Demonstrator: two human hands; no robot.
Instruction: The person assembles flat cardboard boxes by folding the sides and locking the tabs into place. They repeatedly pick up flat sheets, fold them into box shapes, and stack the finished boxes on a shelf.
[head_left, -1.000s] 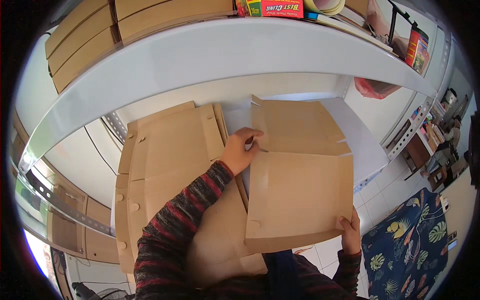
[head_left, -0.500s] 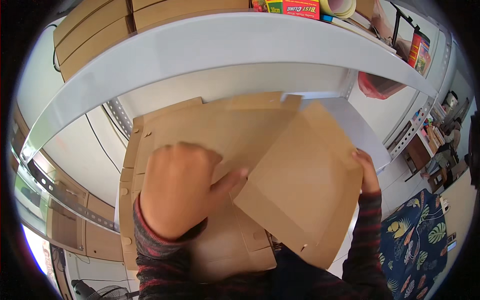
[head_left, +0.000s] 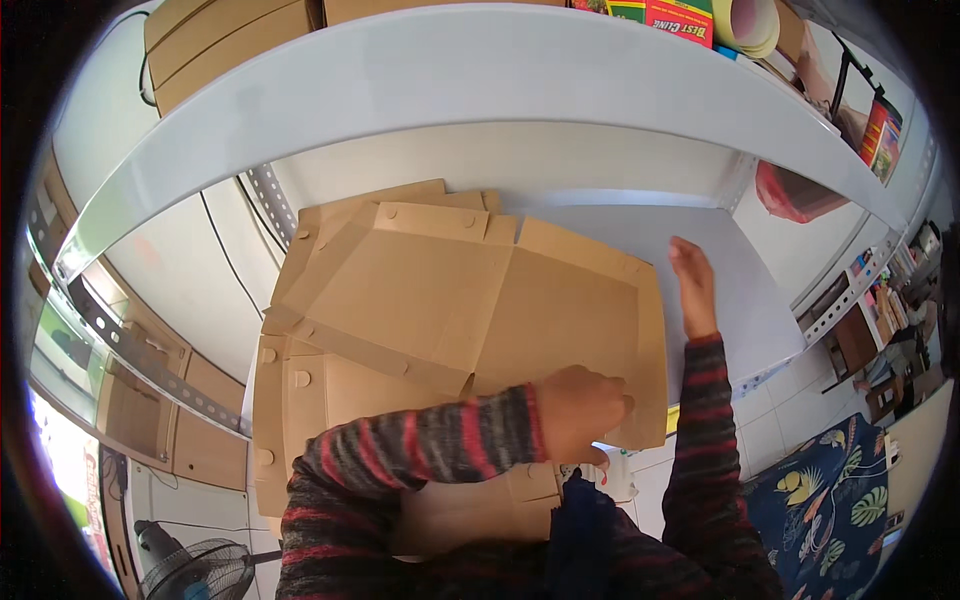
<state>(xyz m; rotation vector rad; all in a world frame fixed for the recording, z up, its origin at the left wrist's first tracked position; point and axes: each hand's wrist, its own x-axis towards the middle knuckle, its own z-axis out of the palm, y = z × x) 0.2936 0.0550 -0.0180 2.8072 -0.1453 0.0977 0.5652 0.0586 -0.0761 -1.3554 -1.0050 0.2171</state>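
Observation:
A flat brown cardboard box blank (head_left: 480, 300) with creases and round tabs lies spread across a stack of similar blanks (head_left: 290, 400) on a white shelf (head_left: 750, 300). My left hand (head_left: 585, 410), in a striped sleeve, is curled over the blank's near right edge and grips it. My right hand (head_left: 692, 285) is stretched flat with fingers extended, just beside the blank's right edge, over the bare shelf surface. Whether it touches the cardboard is unclear.
A white upper shelf (head_left: 450, 80) arches overhead, with brown cartons (head_left: 220, 40) on top. A red bag (head_left: 790, 190) hangs at the right. A fan (head_left: 190, 570) stands on the floor at lower left, blue leaf-patterned fabric (head_left: 830, 490) at lower right.
The top blank has been turned and laid out wider over the stack. My left hand dropped from in front of the camera to the near edge. My right hand left the blank's corner.

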